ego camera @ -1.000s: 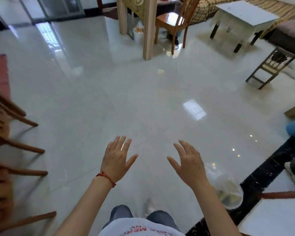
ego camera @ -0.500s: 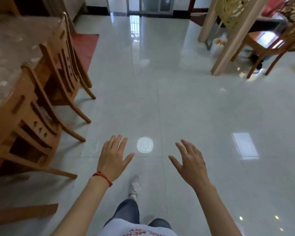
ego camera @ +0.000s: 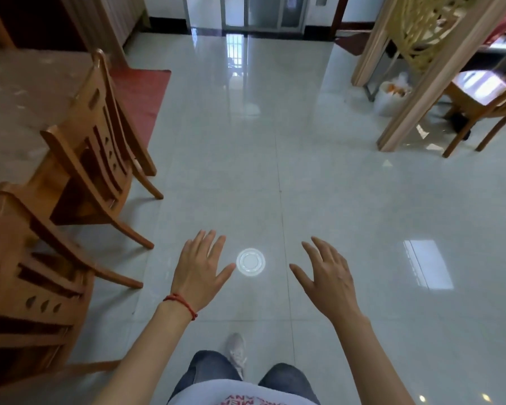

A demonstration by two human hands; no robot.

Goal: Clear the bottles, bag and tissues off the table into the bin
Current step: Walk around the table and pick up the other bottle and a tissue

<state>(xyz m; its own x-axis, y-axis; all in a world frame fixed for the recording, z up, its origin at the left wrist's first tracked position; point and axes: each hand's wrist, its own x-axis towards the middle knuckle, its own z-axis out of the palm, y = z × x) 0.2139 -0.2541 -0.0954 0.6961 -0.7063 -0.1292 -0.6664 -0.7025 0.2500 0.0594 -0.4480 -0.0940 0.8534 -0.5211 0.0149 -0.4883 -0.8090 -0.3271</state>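
Observation:
My left hand point(ego camera: 200, 271), with a red string at the wrist, is held out over the tiled floor with fingers spread and nothing in it. My right hand point(ego camera: 329, 276) hangs beside it, fingers spread and empty too. A marble-topped table point(ego camera: 15, 103) shows at the far left, its visible part bare. A white bin point(ego camera: 390, 96) lined with a plastic bag and holding some orange and white rubbish stands far off at the upper right, by a pale wooden post. No bottles, bag or tissues are in sight.
Two wooden chairs point(ego camera: 100, 147) point(ego camera: 27, 273) stand pushed against the table on the left. A red mat point(ego camera: 140, 95) lies behind them. A wooden partition post point(ego camera: 427, 80) and another chair point(ego camera: 485, 103) stand at the upper right. Glossy floor tiles stretch ahead to a glass door.
The view has swung left: the plastic bag on the floor and the white table at the right have left the frame, and the marble table with its chairs has come in. Both hands stay spread and empty.

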